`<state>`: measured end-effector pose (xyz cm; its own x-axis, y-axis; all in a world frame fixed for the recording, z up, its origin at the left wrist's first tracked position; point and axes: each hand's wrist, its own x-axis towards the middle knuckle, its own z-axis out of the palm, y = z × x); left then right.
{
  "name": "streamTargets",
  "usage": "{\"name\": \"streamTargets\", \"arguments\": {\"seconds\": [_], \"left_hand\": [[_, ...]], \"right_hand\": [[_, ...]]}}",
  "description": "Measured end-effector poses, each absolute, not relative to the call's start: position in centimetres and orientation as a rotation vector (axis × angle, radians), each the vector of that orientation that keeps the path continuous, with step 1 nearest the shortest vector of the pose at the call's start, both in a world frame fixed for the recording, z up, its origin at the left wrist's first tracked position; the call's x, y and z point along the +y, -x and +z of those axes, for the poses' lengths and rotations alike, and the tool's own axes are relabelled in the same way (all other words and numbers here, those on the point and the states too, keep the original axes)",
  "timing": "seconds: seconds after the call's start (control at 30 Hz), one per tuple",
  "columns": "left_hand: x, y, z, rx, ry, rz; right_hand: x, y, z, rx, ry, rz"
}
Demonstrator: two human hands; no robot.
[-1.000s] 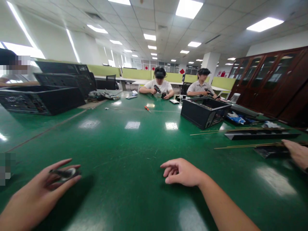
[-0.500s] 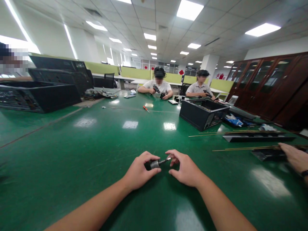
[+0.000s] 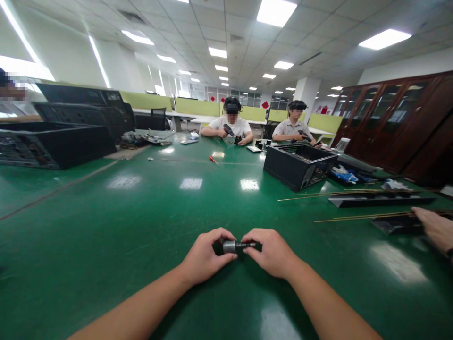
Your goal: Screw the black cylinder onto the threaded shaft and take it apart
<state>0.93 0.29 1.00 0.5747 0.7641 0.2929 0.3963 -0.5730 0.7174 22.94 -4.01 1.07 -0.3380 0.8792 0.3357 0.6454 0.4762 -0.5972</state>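
Observation:
My left hand (image 3: 205, 255) has its thumb and fingers closed around a small silver metal cylinder with a thin spring-wrapped shaft (image 3: 230, 246). The part lies level, its shaft pointing right, just above the green table. My right hand (image 3: 271, 252) faces it, the thumb below and the fingers above the thin shaft, pinched in around it close to the cylinder. The shaft's tip shows in the gap inside my right hand. My palms hide the cylinder's left end.
An orange screwdriver (image 3: 213, 159) lies mid-table. Black computer cases stand at left (image 3: 63, 141) and right (image 3: 297, 165). Thin rods and black metal channels (image 3: 382, 200) lie at right, near another person's hand (image 3: 433, 229). Two people (image 3: 230, 125) hold power drills across the table.
My right hand has closed in from open fingers to around the shaft. The metal part has turned from tilted up to level. The view has shifted slightly.

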Motion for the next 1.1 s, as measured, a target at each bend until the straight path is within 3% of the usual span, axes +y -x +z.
{"name": "streamTargets", "arguments": {"seconds": [1.1], "left_hand": [[0.3,-0.7,0.1,0.910,-2.110,0.830]], "right_hand": [[-4.4,-21.7,1.1,-2.054,1.382,0.626]]}}
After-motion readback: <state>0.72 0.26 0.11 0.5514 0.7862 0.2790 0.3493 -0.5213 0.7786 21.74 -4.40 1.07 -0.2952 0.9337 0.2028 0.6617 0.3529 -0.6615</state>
